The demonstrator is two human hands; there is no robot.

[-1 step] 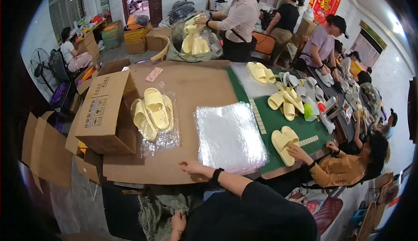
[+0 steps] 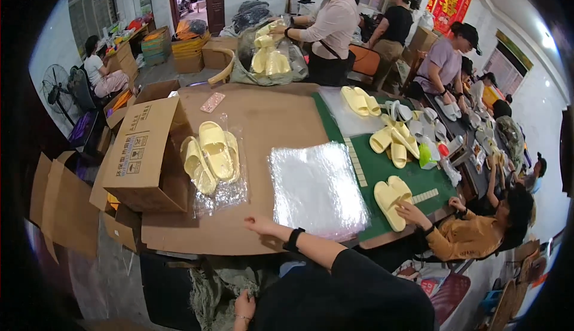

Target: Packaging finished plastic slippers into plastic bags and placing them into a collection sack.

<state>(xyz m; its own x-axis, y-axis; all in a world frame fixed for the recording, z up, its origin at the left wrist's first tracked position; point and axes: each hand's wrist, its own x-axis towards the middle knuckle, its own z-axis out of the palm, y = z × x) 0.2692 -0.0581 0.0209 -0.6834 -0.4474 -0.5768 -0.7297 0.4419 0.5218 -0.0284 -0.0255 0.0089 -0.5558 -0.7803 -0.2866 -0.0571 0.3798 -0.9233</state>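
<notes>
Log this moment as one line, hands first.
left hand: at grey-green cloth | right hand: empty, over cardboard | yellow slippers: beside box, plastic beneath | film stack: right of slippers

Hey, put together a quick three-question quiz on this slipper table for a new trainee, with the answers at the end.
1. True or false: the yellow slippers beside the cardboard box lie on clear plastic.
2. Which is nearest the wearer's right hand? A. The cardboard box. B. The stack of clear sheets. C. The standing fan.
3. What does the wearer's left hand appear to touch?

Key: 1. True. 2. B. 3. Coarse grey-green cloth.
</notes>
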